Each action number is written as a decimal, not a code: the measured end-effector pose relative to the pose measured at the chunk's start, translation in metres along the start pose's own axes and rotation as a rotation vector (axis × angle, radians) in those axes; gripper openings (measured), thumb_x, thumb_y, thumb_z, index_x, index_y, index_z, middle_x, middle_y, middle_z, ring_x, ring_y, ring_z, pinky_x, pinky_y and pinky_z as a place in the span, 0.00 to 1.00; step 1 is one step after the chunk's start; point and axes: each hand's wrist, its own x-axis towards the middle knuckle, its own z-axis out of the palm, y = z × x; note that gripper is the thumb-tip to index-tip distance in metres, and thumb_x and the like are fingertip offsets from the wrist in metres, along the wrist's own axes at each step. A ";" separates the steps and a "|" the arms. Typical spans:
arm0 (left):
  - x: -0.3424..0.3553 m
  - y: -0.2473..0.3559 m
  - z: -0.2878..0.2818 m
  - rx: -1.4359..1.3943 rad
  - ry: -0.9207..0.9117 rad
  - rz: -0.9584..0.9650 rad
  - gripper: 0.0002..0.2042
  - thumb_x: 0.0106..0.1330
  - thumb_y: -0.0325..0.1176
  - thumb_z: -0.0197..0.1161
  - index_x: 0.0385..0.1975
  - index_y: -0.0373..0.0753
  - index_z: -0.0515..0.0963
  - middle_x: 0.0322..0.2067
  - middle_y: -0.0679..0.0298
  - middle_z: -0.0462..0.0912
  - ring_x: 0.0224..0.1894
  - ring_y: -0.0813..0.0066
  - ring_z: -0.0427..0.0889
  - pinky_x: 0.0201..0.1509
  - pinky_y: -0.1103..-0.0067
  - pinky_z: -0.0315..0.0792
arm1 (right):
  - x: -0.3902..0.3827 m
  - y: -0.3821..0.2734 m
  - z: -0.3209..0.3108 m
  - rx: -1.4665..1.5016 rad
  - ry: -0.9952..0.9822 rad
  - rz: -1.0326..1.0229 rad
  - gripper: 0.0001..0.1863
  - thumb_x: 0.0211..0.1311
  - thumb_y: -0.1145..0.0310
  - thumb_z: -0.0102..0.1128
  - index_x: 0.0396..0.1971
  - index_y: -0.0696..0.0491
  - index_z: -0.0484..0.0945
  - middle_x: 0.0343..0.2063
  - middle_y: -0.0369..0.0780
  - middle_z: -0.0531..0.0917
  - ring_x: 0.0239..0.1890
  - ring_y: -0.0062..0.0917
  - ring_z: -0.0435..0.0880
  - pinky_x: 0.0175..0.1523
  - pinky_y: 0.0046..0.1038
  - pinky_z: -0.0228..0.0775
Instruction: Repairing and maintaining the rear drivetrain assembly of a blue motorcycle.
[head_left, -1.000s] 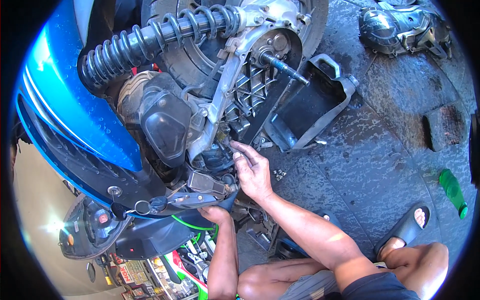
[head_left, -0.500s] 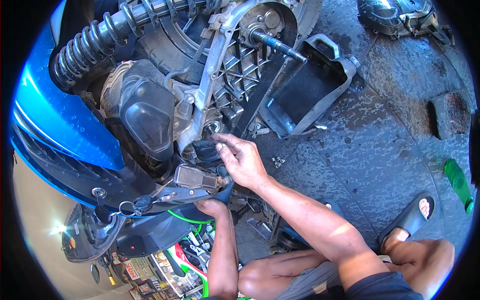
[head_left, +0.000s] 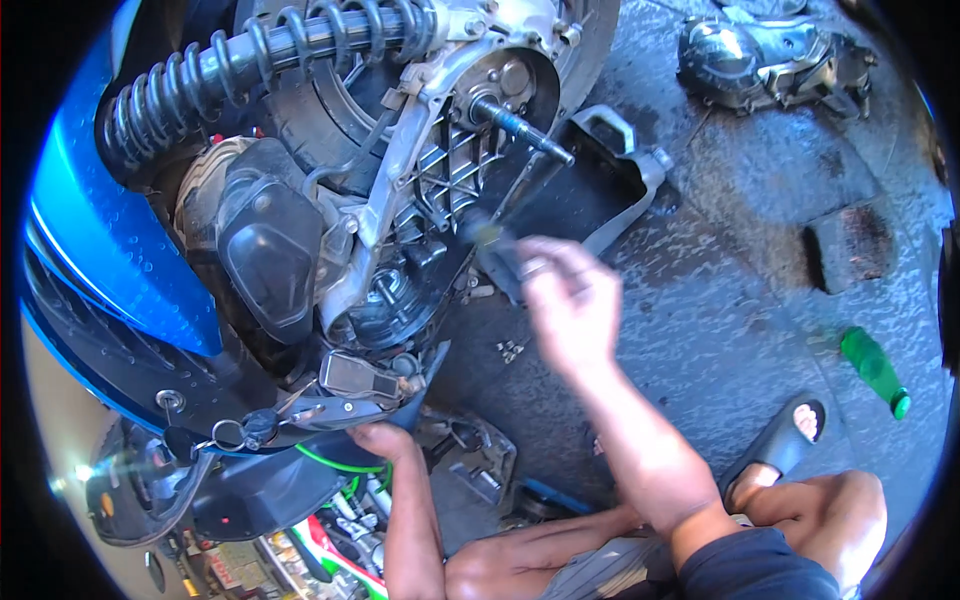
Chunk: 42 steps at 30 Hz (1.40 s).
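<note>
My right hand (head_left: 570, 300) is closed on a small blurred object (head_left: 490, 238) with a yellowish tip, raised just right of the scooter's open transmission housing (head_left: 410, 180). A pulley hub (head_left: 385, 310) with a protruding shaft shows at the housing's lower end. Above are a splined axle (head_left: 520, 130) and a coil-spring shock (head_left: 260, 55); a dark engine cover (head_left: 268, 270) sits left. My left hand (head_left: 375, 435) is under the edge of the blue-and-black body panel (head_left: 130, 250) beside dangling keys (head_left: 255, 428), its fingers largely hidden.
A cut-open plastic container (head_left: 630, 200) lies beside the housing. A removed case (head_left: 760, 65), a dark block (head_left: 850, 245) and a green bottle (head_left: 870, 370) lie on the floor at right, with small bolts (head_left: 510, 350) nearer. My bent legs and sandalled foot (head_left: 790, 440) are at lower right.
My right hand has moved right, away from the pulley, with the small object, leaving the hub visible. My left hand stays under the panel; the view has shifted slightly.
</note>
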 end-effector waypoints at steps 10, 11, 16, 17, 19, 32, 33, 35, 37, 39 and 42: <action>0.000 -0.009 0.004 0.039 0.021 0.019 0.24 0.67 0.39 0.41 0.50 0.21 0.69 0.48 0.43 0.75 0.49 0.53 0.73 0.57 0.66 0.63 | 0.143 0.045 -0.047 -1.494 -0.352 -0.302 0.10 0.53 0.71 0.53 0.23 0.56 0.84 0.26 0.49 0.84 0.30 0.39 0.86 0.37 0.37 0.79; -0.002 -0.007 0.006 0.045 0.033 0.015 0.24 0.67 0.39 0.41 0.49 0.21 0.70 0.48 0.43 0.75 0.49 0.53 0.73 0.57 0.66 0.63 | 0.144 0.043 -0.045 -1.492 -0.398 -0.317 0.09 0.52 0.71 0.53 0.23 0.56 0.84 0.25 0.48 0.84 0.30 0.39 0.86 0.36 0.37 0.79; -0.008 0.005 0.007 0.065 -0.023 0.012 0.25 0.67 0.42 0.44 0.49 0.22 0.70 0.49 0.45 0.74 0.49 0.56 0.74 0.56 0.66 0.65 | 0.100 0.020 -0.047 -1.106 -0.166 -0.191 0.11 0.52 0.67 0.54 0.25 0.59 0.83 0.26 0.51 0.83 0.33 0.42 0.85 0.43 0.39 0.76; -0.002 0.009 0.000 0.052 -0.036 0.024 0.26 0.68 0.44 0.46 0.51 0.23 0.69 0.49 0.47 0.74 0.48 0.59 0.75 0.54 0.67 0.67 | 0.084 0.007 -0.046 -0.875 -0.169 -0.156 0.14 0.52 0.67 0.53 0.30 0.60 0.82 0.27 0.53 0.83 0.35 0.44 0.84 0.46 0.40 0.75; -0.007 0.005 0.003 0.083 -0.043 0.036 0.26 0.68 0.45 0.45 0.50 0.22 0.69 0.48 0.45 0.74 0.48 0.58 0.75 0.54 0.66 0.68 | 0.051 -0.015 -0.048 -0.558 -0.194 -0.014 0.15 0.52 0.68 0.53 0.35 0.61 0.82 0.25 0.51 0.83 0.30 0.37 0.86 0.42 0.34 0.76; -0.005 -0.003 0.000 0.067 -0.019 0.065 0.27 0.68 0.44 0.45 0.48 0.19 0.70 0.46 0.44 0.75 0.44 0.57 0.76 0.50 0.66 0.70 | -0.037 0.032 0.100 0.222 -0.521 0.088 0.17 0.64 0.71 0.52 0.50 0.62 0.75 0.34 0.46 0.83 0.33 0.25 0.82 0.44 0.28 0.74; -0.007 0.000 0.002 0.070 -0.019 0.067 0.27 0.68 0.44 0.45 0.48 0.19 0.70 0.46 0.44 0.75 0.44 0.57 0.76 0.50 0.66 0.70 | -0.035 0.034 0.102 0.240 -0.480 0.050 0.17 0.64 0.71 0.52 0.50 0.61 0.75 0.33 0.46 0.83 0.33 0.26 0.82 0.43 0.29 0.74; -0.008 0.006 0.005 0.109 0.019 0.029 0.27 0.68 0.44 0.46 0.48 0.19 0.69 0.46 0.45 0.75 0.44 0.58 0.76 0.50 0.66 0.70 | -0.031 0.030 0.112 0.277 -0.491 0.136 0.17 0.64 0.70 0.52 0.50 0.62 0.75 0.33 0.46 0.83 0.33 0.25 0.82 0.43 0.28 0.74; 0.000 0.001 -0.003 0.132 -0.050 0.078 0.26 0.68 0.43 0.46 0.48 0.19 0.70 0.47 0.46 0.75 0.44 0.59 0.76 0.50 0.67 0.71 | -0.024 0.024 0.114 0.316 -0.497 0.221 0.17 0.64 0.70 0.52 0.49 0.62 0.75 0.33 0.46 0.83 0.33 0.25 0.82 0.43 0.28 0.74; -0.002 0.004 0.001 0.160 -0.119 0.121 0.25 0.68 0.42 0.47 0.48 0.20 0.70 0.47 0.47 0.75 0.44 0.60 0.76 0.50 0.67 0.71 | -0.018 0.029 0.114 0.280 -0.542 0.227 0.17 0.64 0.70 0.52 0.49 0.63 0.75 0.32 0.45 0.83 0.32 0.24 0.81 0.43 0.27 0.74; -0.009 0.009 0.008 0.074 0.014 0.034 0.20 0.66 0.35 0.45 0.44 0.24 0.76 0.43 0.50 0.80 0.41 0.61 0.76 0.51 0.69 0.69 | -0.016 0.034 0.107 0.254 -0.581 0.098 0.17 0.63 0.70 0.52 0.48 0.63 0.76 0.32 0.44 0.83 0.31 0.23 0.81 0.43 0.27 0.74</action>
